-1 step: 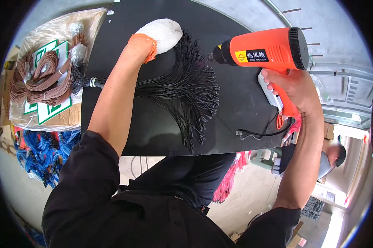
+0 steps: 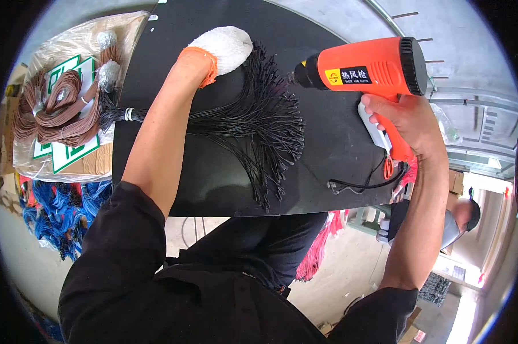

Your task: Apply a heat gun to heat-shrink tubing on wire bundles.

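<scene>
My right hand (image 2: 411, 121) is bare and wrapped round the handle of an orange heat gun (image 2: 359, 64). Its black nozzle points left at the fanned ends of a bundle of thin black cables (image 2: 253, 123), with a small gap between. The cables lie on a black tabletop (image 2: 328, 155), tied by a white band (image 2: 129, 114) further left. My left hand (image 2: 224, 49), in a white knit glove with an orange cuff, rests against the far side of the fan. Its fingers are not distinct, so I cannot tell whether they grip any cables.
Coiled brown cables (image 2: 67, 117) lie on a plastic-covered box at the left. Blue cable bundles (image 2: 69, 212) sit below it. Orange-handled scissors (image 2: 388, 169) and a black cord (image 2: 368, 186) are near the table's right edge. Pink cables (image 2: 322, 246) hang below; another person (image 2: 457, 221) is at right.
</scene>
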A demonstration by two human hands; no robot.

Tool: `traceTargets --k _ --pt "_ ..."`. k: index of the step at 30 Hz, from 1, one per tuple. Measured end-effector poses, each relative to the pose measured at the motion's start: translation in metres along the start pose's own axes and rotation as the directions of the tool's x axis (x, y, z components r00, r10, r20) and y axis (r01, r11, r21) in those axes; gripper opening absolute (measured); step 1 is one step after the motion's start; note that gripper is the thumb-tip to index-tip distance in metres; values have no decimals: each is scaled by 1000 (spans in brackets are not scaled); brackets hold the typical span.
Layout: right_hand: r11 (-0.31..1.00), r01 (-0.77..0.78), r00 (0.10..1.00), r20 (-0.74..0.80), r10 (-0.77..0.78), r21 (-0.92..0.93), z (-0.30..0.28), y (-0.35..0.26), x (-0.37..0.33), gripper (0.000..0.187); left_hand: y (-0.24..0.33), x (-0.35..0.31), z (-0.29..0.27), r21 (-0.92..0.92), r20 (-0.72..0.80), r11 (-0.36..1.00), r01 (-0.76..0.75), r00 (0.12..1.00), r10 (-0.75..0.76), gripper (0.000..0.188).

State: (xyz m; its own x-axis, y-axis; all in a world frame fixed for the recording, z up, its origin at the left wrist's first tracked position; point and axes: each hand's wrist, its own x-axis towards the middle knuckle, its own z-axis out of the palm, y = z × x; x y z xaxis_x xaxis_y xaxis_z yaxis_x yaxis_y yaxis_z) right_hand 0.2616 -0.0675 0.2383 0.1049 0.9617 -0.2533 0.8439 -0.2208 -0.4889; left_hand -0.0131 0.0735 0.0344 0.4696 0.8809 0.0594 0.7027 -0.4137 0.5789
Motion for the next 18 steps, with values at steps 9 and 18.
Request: traceTargets --k 9,18 --pt "994 24 1000 8 -24 -107 0 -4 11 29 -5 1 3 31 -4 999 20 1000 -20 39" --pt "996 69 997 -32 -71 -60 -3 0 16 34 1 8 11 100 226 995 14 973 -36 38"
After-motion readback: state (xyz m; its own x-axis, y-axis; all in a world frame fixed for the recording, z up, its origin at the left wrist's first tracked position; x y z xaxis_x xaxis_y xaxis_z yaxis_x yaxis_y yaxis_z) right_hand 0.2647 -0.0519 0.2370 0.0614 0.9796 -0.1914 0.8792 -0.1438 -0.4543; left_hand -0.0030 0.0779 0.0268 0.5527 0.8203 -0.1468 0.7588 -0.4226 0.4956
